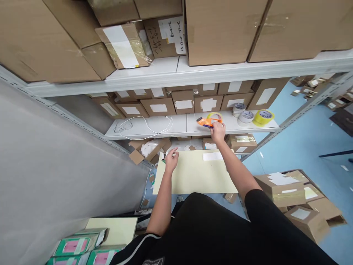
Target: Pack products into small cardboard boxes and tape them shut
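My right hand (218, 132) is wrapped round the handle of an orange tape dispenser (205, 122), held at the front edge of the middle shelf. A yellowish tape roll (214, 115) shows at the dispenser. My left hand (171, 161) hovers over the left part of a pale yellow board (198, 176), its fingers loosely bent and apart, with nothing visible between them. Just left of it is a small dark, green and white item (163, 158), partly hidden by the hand. On the board's far right part lies a white paper strip (212, 156).
Clear tape rolls (246, 117) and a yellow tape roll (264, 116) stand at the shelf's right. A white cable (145, 129) and glasses (124, 126) lie on its left. An open carton (150, 149) sits below. Stacked cartons (286, 191) stand to the right.
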Tool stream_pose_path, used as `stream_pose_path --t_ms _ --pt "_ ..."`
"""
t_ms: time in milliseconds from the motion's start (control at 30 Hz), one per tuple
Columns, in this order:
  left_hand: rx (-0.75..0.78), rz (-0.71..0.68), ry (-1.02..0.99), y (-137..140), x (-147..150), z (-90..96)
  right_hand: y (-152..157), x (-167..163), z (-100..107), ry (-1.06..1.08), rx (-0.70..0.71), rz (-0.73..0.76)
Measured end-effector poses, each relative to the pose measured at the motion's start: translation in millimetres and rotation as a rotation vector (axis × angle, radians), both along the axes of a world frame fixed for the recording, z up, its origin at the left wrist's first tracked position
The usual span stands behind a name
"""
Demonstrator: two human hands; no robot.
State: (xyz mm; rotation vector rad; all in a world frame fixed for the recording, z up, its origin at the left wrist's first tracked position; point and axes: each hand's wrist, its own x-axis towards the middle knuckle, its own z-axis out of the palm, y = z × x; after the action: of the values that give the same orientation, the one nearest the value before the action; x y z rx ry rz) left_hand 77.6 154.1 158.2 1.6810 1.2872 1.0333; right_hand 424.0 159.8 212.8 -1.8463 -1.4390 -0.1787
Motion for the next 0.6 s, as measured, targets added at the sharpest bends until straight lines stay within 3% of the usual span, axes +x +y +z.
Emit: stream_pose_path --t_ms 100,200,400,600 --pt "0.084 0.104 -0.014 2.3 16.7 6.8 -37.5 -24.9 0.2 -0.025 -0.010 0.048" --pt "0.143 0.207 -0.025 2.8 27.9 7.9 -81.4 -47.5 -20.0 -0.012 -0.074 0.084" --pt "0.082 0.189 -0.021 -14.7 36.1 -9.9 -162.7 -79.1 -103.4 0.136 -0.314 0.051" --pt "-0.034 0.100 0.028 -48.9 28.5 -34.2 -210.8 -80.8 -183.9 0.266 -0.524 -0.030"
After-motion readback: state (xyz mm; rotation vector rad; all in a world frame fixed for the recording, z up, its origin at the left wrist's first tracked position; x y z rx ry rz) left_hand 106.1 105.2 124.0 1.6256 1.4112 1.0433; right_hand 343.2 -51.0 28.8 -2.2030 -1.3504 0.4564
